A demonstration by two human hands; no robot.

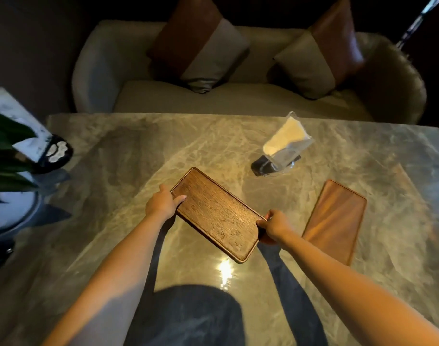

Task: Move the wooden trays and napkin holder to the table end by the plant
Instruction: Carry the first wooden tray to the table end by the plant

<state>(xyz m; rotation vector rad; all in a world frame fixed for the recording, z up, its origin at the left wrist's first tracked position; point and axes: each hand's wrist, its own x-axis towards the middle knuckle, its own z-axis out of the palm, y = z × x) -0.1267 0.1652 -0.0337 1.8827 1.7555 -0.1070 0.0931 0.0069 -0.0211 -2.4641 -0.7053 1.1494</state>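
We have both hands on the darker wooden tray [217,214], which sits slanted over the middle of the marble table [118,156]. Our left hand [162,202] grips its left long edge near the far corner, with the thumb lying on the tray's top face and the other fingers curled out of sight beneath the rim. Our right hand [273,224] pinches the opposite long edge near the nearer end, the fingers closed tight on the rim. Whether the tray is lifted clear of the table or resting on it, we cannot tell; a dark shadow falls under its near corner.

The second tray [335,221], a lighter reddish wood, lies flat on the table to the right of our right hand, apart from the first tray and untouched. Beyond the two trays, further from us, stands the clear napkin holder [283,148] with white napkins in it, leaning to the left on its dark base, well apart from both hands.

The plant [6,151] is at the left end of the table, its dark green leaves over a pale round pot, with a dark dish of pale stones just beside it. Neither tray nor the holder is near that end. Across the table is a pale sofa [213,98] with two brown and grey cushions.
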